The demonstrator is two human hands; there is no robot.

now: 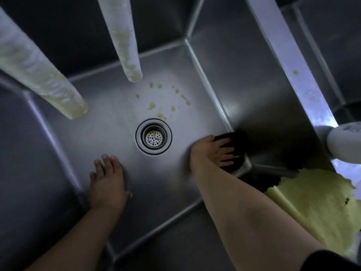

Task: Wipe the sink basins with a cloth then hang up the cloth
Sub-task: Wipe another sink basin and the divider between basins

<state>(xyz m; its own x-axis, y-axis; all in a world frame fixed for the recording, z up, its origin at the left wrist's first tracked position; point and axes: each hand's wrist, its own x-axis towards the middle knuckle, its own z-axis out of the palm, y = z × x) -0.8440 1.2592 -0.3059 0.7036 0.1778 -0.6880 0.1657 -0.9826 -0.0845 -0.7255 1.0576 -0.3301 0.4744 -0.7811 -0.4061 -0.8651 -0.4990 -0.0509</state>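
We are pressing a dark cloth (235, 151) into the right corner of the sink basin (109, 122) with our right hand (214, 151), fingers spread flat over it, probably so the whole palm is pushing the cloth into the seam where floor meets wall. Our left hand (107, 180) is lying open and flat on the basin floor, holding nothing; we judge it is bracing us while we are leaning in. The drain (154, 136) is sitting between the 2 hands. Beyond it, yellowish crumbs (166, 100) are lying on the floor, not yet wiped, so this basin is looking only partly done. 2 pale, stained tubes (125, 38) are hanging down into the basin, their upper ends cut off by the frame. A yellow cloth (312, 208) is draped over the near right rim, with our right forearm crossing beside it. The dark cloth is blending into shadow, so its edges are hard to trace. A white rounded object (343, 141) at the right edge is cut off, and we cannot tell what it is. The neighbouring basin is barely showing.
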